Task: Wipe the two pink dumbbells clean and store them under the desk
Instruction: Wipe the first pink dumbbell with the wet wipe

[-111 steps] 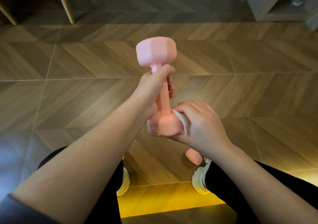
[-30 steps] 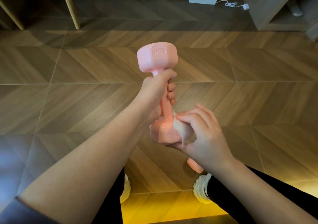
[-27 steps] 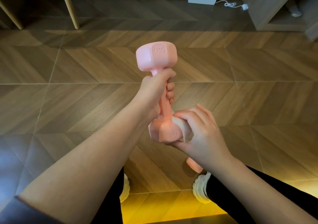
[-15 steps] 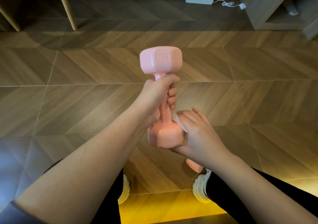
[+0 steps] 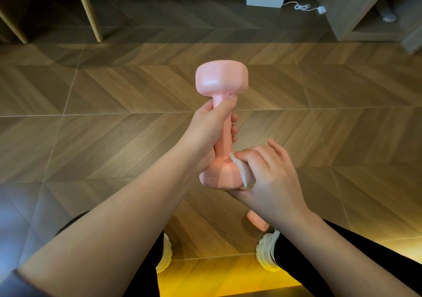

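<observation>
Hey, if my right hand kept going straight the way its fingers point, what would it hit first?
The right hand presses the wipe against the lower head of the dumbbell, so it meets that head first. Beyond it, probably the left hand.

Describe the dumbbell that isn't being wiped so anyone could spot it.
Start at the wooden floor. Ahead of the right shoe, below the right hand, a pink end shows: the floor dumbbell, lying untouched, unlike the held dumbbell.
</observation>
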A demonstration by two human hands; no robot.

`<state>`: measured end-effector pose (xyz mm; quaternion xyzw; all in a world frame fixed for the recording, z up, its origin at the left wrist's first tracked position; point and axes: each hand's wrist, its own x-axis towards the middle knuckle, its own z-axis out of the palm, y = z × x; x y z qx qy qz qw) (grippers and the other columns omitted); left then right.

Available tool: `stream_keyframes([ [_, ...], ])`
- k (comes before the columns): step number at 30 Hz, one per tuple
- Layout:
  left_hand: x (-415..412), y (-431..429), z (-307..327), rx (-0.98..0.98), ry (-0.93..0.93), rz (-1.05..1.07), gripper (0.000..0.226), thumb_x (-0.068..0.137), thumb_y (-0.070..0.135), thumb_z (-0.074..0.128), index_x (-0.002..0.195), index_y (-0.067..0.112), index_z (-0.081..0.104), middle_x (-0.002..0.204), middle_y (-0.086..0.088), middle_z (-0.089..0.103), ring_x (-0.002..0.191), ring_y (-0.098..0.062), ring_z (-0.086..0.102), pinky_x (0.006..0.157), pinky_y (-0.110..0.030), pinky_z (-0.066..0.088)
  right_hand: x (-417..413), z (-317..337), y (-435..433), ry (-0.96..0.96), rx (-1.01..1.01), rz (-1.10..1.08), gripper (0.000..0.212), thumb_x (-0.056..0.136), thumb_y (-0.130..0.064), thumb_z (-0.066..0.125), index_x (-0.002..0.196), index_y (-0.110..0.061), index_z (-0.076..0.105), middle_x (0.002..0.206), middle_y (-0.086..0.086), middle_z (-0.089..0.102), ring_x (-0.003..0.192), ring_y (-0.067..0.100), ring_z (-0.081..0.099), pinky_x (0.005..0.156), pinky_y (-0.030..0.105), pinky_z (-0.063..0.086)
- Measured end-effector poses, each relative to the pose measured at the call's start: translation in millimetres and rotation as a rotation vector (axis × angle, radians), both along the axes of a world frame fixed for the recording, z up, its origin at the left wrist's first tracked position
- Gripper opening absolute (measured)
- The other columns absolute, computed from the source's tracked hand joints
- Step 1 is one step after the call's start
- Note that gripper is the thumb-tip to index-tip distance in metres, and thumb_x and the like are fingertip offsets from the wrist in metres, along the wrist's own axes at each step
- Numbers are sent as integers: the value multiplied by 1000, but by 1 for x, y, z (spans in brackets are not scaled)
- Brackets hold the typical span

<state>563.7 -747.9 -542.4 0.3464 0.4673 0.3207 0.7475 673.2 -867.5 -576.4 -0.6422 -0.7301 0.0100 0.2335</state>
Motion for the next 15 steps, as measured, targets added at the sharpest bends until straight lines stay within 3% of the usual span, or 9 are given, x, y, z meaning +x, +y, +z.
stream_keyframes([
  [4, 3, -4, -3, 60, 65, 6, 17, 92, 30, 63, 83, 19, 54, 61, 5, 52, 48, -11, 45, 45, -24, 39, -1, 3, 8, -6, -348, -1, 55, 71, -58, 78, 110, -22, 65, 104, -6, 69, 109, 17, 61, 100, 35, 39],
  [6, 5, -7, -3, 84, 75, 5, 16, 93, 29, 63, 84, 19, 54, 61, 5, 52, 48, -10, 45, 45, -25, 39, 2, 2, 8, -36, -352, 7, 55, 68, -51, 81, 111, -21, 66, 108, -5, 69, 115, 18, 60, 102, 36, 38],
  [10, 6, -2, 1, 65, 29, 47, 17, 95, 27, 60, 84, 17, 52, 61, 4, 50, 48, -11, 44, 46, -25, 38, 1, 4, 2, 53, -142, -42, 47, 63, -38, 87, 100, -16, 67, 97, -3, 68, 100, 18, 62, 97, 39, 43],
  [15, 6, -6, 0, 25, -23, -30, 17, 95, 25, 59, 84, 17, 49, 60, 4, 48, 47, -11, 42, 44, -22, 36, 5, 7, 13, 119, -413, 86, 46, 74, -49, 78, 107, -24, 57, 96, -8, 62, 94, 15, 56, 79, 30, 43],
])
